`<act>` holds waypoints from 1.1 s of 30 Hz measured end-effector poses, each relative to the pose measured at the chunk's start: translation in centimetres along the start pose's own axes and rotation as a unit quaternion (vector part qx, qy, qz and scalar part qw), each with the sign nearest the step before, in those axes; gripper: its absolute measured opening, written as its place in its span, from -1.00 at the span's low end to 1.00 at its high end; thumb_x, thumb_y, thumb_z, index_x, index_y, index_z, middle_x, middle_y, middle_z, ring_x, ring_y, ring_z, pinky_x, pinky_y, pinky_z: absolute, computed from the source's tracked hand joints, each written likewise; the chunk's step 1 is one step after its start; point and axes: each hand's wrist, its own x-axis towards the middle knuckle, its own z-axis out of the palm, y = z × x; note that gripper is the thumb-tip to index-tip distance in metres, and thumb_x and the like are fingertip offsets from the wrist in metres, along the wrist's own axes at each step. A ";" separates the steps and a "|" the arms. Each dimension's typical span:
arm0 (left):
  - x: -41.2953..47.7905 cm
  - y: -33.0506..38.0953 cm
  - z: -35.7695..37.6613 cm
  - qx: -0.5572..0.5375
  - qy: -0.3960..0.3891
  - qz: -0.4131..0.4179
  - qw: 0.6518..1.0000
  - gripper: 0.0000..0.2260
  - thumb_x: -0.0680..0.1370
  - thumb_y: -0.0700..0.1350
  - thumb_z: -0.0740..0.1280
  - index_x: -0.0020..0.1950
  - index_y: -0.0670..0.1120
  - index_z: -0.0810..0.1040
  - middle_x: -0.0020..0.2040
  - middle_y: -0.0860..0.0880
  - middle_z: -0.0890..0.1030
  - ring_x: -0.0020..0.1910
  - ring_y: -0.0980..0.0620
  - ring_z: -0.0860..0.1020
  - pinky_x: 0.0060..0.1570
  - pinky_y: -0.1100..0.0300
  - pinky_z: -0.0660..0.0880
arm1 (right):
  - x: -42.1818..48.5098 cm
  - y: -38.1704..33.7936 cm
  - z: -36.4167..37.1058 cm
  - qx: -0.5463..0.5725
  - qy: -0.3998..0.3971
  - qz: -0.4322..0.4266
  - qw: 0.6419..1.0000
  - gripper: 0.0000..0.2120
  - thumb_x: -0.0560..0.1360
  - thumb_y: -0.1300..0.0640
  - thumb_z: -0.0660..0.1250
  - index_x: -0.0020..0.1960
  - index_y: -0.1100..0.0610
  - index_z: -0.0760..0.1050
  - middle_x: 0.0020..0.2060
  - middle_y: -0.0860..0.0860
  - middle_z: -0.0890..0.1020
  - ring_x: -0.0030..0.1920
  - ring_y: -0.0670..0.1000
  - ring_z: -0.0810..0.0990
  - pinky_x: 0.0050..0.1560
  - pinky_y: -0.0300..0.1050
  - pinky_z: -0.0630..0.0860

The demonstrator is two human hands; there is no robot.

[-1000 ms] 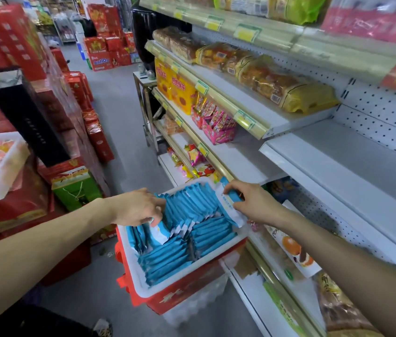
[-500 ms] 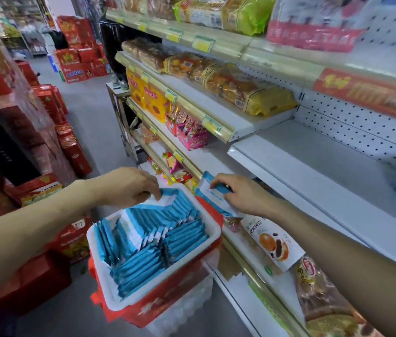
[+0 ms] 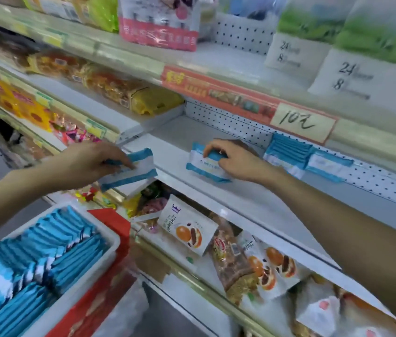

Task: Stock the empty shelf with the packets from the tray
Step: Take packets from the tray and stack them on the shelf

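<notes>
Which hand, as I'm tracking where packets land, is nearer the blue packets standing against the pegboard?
Right. The right hand, gripping a packet, is just left of those stacked packets; the left hand, holding another packet, is farther left.

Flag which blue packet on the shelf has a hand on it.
The lone front packet, gripped by the right hand; the packets leaning against the pegboard farther right stand untouched.

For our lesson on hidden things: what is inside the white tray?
Blue-and-white packets stand on edge in rows across the white tray. The tray's floor, and anything beneath the packets, is covered.
</notes>
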 end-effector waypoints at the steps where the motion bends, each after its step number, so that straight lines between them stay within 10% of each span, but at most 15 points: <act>1: 0.9 0.8 0.3 -0.005 -0.002 0.010 1.000 -0.61 0.60 -0.17 0.39 0.15 0.37 0.55 0.07 0.37 0.57 -0.06 0.32 0.56 -0.16 0.28 0.49 | -0.6 1.8 -1.2 -0.001 0.008 0.020 1.000 -0.56 0.42 0.25 0.19 0.10 -0.23 0.52 0.08 -0.19 0.62 0.01 -0.02 0.59 -0.02 -0.03 0.54; 9: 6.3 6.0 1.8 -0.003 -0.008 0.050 0.999 -0.69 0.62 -0.16 0.36 0.21 0.25 0.61 0.15 0.19 0.64 0.00 0.10 0.60 -0.06 0.07 0.57 | -5.0 15.5 -5.7 -0.078 0.025 0.075 0.994 -0.59 0.53 0.40 0.19 0.20 0.02 0.58 0.20 -0.04 0.59 0.08 0.00 0.50 0.01 -0.19 0.28; 15: 8.0 7.6 2.4 0.005 -0.005 0.068 0.998 -0.66 0.61 -0.14 0.37 0.22 0.32 0.56 0.16 0.24 0.61 0.01 0.10 0.60 -0.06 0.00 0.59 | -6.6 19.9 -5.0 -0.120 0.024 0.071 0.990 -0.60 0.55 0.24 0.19 0.08 -0.28 0.50 0.15 0.07 0.65 -0.06 0.11 0.60 -0.07 0.05 0.58; 33: 9.7 11.1 3.6 0.012 0.018 0.099 0.995 -0.73 0.59 -0.21 0.40 0.20 0.12 0.67 0.15 0.18 0.65 -0.12 0.21 0.50 -0.19 0.54 0.34 | -6.7 20.2 -2.8 -0.217 0.099 0.068 0.969 -0.60 0.56 0.25 0.30 0.35 -0.04 0.51 0.32 0.10 0.56 0.24 0.22 0.57 -0.01 -0.07 0.43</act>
